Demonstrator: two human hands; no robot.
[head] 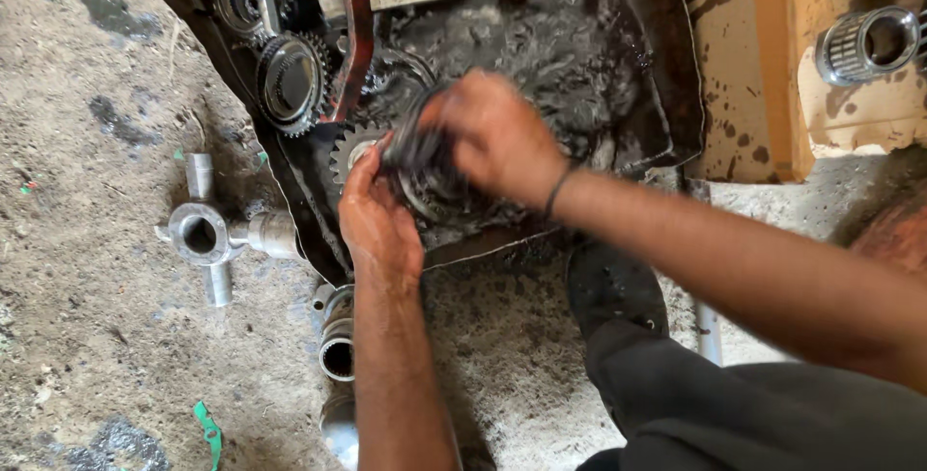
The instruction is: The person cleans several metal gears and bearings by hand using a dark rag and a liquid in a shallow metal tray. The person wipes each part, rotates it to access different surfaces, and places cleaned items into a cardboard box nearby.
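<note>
Left hand: your palm cups the oily gear from below.
Right hand: your fingers clamp the gear's top, wrist bent down.

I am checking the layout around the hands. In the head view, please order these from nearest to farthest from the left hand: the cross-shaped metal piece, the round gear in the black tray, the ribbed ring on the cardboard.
From the left hand:
1. Round gear, in the black tray, up-left.
2. Cross-shaped metal piece, on the ground at left.
3. Ribbed ring, on the cardboard, far upper right.
</note>
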